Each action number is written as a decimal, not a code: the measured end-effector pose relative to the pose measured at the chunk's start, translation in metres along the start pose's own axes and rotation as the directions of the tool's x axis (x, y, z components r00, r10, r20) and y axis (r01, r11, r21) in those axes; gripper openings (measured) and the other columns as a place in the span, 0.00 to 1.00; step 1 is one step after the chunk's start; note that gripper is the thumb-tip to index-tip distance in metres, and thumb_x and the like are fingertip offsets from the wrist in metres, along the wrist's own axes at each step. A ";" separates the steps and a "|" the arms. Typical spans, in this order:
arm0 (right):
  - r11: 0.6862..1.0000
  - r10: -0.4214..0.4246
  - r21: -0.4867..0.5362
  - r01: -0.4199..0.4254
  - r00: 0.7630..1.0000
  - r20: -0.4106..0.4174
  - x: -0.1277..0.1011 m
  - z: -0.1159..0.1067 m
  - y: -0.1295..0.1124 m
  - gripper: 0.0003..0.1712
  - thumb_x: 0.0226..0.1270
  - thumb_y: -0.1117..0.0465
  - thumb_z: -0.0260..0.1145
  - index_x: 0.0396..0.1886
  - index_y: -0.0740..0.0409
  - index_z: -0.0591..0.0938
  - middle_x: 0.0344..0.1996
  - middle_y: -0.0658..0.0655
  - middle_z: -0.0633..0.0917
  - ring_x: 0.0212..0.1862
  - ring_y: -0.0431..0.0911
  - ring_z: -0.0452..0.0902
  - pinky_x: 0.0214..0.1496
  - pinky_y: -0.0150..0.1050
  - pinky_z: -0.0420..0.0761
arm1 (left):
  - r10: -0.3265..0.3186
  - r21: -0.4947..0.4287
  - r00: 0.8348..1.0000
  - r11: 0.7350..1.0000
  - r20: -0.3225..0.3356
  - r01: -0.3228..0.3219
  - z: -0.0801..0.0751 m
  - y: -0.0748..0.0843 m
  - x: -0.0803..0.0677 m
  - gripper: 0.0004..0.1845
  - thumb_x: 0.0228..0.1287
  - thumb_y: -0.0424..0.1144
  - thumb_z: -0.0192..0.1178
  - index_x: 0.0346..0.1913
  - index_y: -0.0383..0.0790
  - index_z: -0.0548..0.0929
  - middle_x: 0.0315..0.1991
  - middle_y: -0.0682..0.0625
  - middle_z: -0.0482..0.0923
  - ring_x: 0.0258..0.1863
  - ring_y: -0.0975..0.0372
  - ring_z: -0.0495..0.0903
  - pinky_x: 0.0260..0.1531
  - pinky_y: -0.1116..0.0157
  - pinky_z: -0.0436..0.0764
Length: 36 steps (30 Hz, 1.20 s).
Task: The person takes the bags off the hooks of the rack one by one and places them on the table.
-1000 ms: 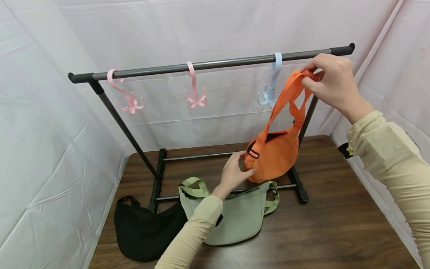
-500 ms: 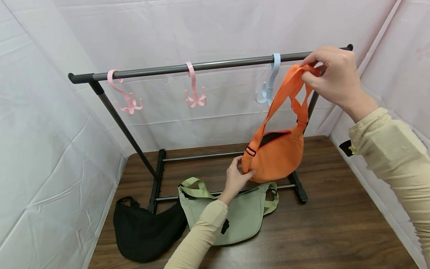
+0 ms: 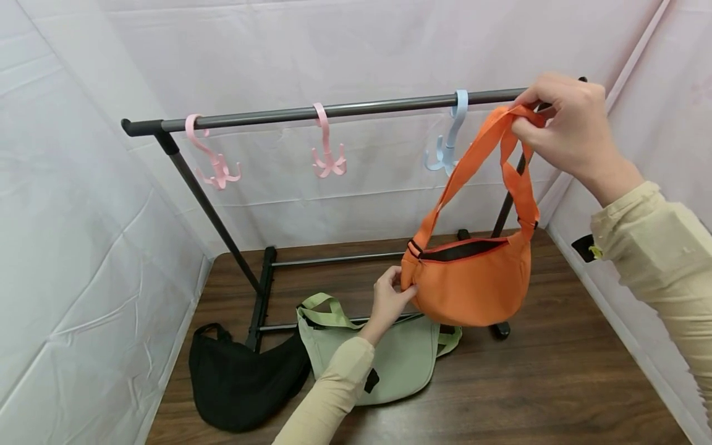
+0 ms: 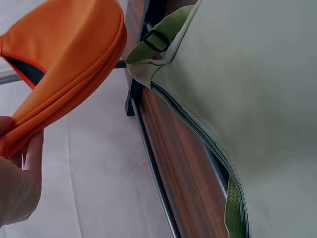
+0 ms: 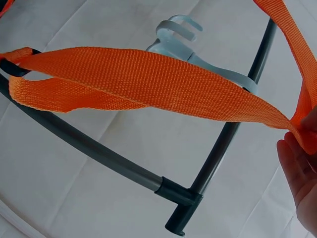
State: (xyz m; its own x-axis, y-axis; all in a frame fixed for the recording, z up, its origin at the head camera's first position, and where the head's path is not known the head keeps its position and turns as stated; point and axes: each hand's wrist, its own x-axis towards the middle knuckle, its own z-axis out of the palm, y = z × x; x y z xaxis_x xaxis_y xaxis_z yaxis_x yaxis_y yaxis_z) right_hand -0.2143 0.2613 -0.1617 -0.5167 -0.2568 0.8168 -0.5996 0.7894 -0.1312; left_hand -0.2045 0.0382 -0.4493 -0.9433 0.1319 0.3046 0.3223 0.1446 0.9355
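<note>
An orange crescent-shaped bag (image 3: 473, 287) hangs in the air at the right of the head view, its zip opening dark and gaping upward. My right hand (image 3: 573, 130) pinches the top of its orange strap (image 5: 148, 84) in front of the rack's right end. Lower down, my left hand (image 3: 389, 301) pinches the bag's left end near the black strap buckle; the left wrist view shows thumb and fingers on that orange corner. Behind the strap, a light blue hook (image 3: 457, 133) hangs from the dark rail (image 3: 389, 108).
Two pink hooks, one at the left (image 3: 214, 157) and one mid-rail (image 3: 325, 148), hang from the rack. A black bag (image 3: 245, 383) and a sage green bag (image 3: 408, 361) lie on the brown wooden surface (image 3: 545, 383) before the rack. White fabric surrounds it.
The orange bag has swung to the right and turned its front toward me, showing more of its opening. My right hand has shifted right with the strap; my left hand keeps its corner.
</note>
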 end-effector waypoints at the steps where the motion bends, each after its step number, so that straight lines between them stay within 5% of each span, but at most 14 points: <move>1: 1.000 0.006 0.001 -0.006 1.000 0.005 -0.002 0.000 0.001 0.05 0.50 0.73 0.60 0.26 0.69 0.82 0.21 0.57 0.79 0.26 0.26 0.64 0.33 0.15 0.66 | 0.008 -0.001 1.000 1.000 0.006 -0.008 -0.002 0.006 -0.002 0.11 0.47 0.23 0.63 0.36 0.28 0.77 0.31 0.37 0.80 0.34 0.52 0.79 0.26 0.73 0.77; 5: 0.999 0.047 -0.011 -0.046 0.998 0.033 -0.009 -0.002 0.007 0.05 0.51 0.72 0.60 0.27 0.71 0.81 0.23 0.59 0.80 0.27 0.24 0.64 0.33 0.13 0.66 | 0.037 -0.019 0.999 0.999 0.024 -0.037 -0.010 0.026 -0.008 0.10 0.46 0.21 0.62 0.35 0.27 0.76 0.31 0.36 0.79 0.34 0.53 0.79 0.27 0.71 0.79; 13: 0.993 0.115 -0.018 -0.114 0.990 0.087 -0.023 0.002 0.024 0.05 0.51 0.72 0.60 0.27 0.69 0.81 0.24 0.56 0.79 0.29 0.23 0.65 0.32 0.10 0.65 | 0.069 -0.020 0.996 0.997 0.057 -0.068 -0.021 0.030 -0.013 0.09 0.48 0.21 0.62 0.34 0.27 0.76 0.31 0.37 0.78 0.32 0.57 0.77 0.26 0.73 0.78; 23: 0.981 0.193 -0.038 -0.189 0.966 0.175 -0.034 0.022 0.041 0.05 0.53 0.71 0.59 0.28 0.68 0.80 0.23 0.56 0.77 0.29 0.33 0.67 0.31 0.12 0.65 | 0.138 -0.024 0.987 0.990 0.082 -0.137 -0.031 0.031 -0.020 0.08 0.50 0.21 0.61 0.33 0.28 0.75 0.30 0.37 0.77 0.22 0.65 0.78 0.23 0.72 0.78; 30: 0.982 0.187 -0.072 -0.174 0.945 0.269 -0.050 0.044 0.055 0.03 0.54 0.70 0.59 0.27 0.65 0.78 0.21 0.57 0.74 0.26 0.44 0.65 0.26 0.26 0.62 | 0.141 -0.028 0.987 0.990 0.077 -0.139 -0.036 0.032 -0.026 0.07 0.50 0.21 0.60 0.34 0.27 0.75 0.30 0.37 0.77 0.20 0.67 0.77 0.22 0.73 0.78; 33: 0.979 0.205 -0.073 -0.192 0.917 0.343 -0.059 0.053 0.060 0.05 0.54 0.69 0.61 0.32 0.66 0.79 0.23 0.58 0.76 0.25 0.46 0.67 0.26 0.34 0.65 | 0.137 -0.039 0.987 0.990 0.080 -0.134 -0.037 0.032 -0.029 0.07 0.50 0.21 0.60 0.34 0.27 0.75 0.29 0.36 0.77 0.20 0.66 0.76 0.22 0.72 0.78; 36: 0.963 0.260 -0.060 -0.263 0.847 0.463 -0.069 0.061 0.063 0.15 0.56 0.66 0.63 0.44 0.68 0.77 0.31 0.64 0.79 0.31 0.53 0.73 0.32 0.44 0.72 | 0.134 -0.048 0.988 0.990 0.080 -0.131 -0.037 0.032 -0.030 0.07 0.50 0.20 0.60 0.33 0.26 0.74 0.29 0.35 0.76 0.20 0.64 0.77 0.22 0.72 0.78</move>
State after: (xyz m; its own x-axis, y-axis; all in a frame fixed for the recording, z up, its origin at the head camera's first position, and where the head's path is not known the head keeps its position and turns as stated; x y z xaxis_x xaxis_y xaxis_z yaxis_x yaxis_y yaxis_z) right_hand -0.2536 0.2946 -0.2611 -0.8767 -0.2700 0.3982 -0.4047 0.8613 -0.3072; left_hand -0.1688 0.0025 -0.4224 -0.8821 0.2284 0.4120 0.4385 0.0787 0.8953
